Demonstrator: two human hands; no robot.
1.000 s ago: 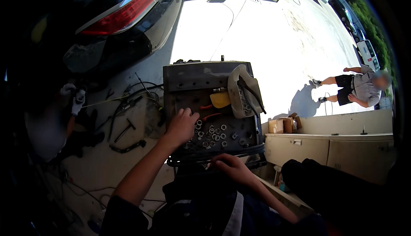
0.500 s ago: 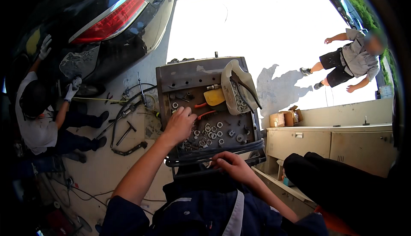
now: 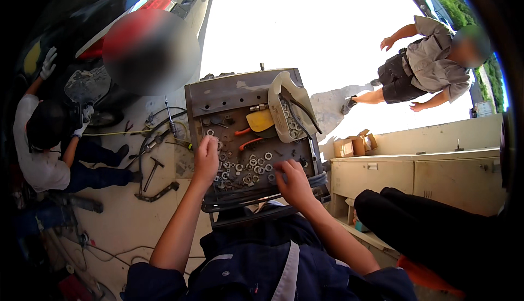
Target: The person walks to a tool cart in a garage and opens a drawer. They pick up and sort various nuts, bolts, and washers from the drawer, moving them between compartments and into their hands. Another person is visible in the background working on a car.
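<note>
A dark metal tray (image 3: 246, 96) on a cart stands in front of me, with loose nuts (image 3: 254, 164) and washers scattered in its near half. At the tray's left side, my left hand (image 3: 207, 160) is closed with its fingertips together beside a few nuts. Whatever the fingertips hold is hidden. My right hand (image 3: 295, 183) hovers over the near right part, fingers bent and apart from the thumb, close to the nuts. Farther back lie a yellow tool (image 3: 260, 120) with an orange handle and a second orange-handled tool (image 3: 252, 143). A cut-open whitish plastic container (image 3: 279, 102) holds more nuts.
Black cable (image 3: 256, 196) is coiled along the tray's near edge. Left, a gloved person (image 3: 43, 142) works at a dark car (image 3: 76, 22); tools and hoses (image 3: 158, 164) lie on the floor. Another person (image 3: 426, 63) stands far right, beyond cabinets (image 3: 376, 175). Black-clad legs (image 3: 415, 213) are near right.
My left hand has moved slightly left and its fingers point up. My right hand has come from the near edge into the tray by the nuts. The far person is nearer.
</note>
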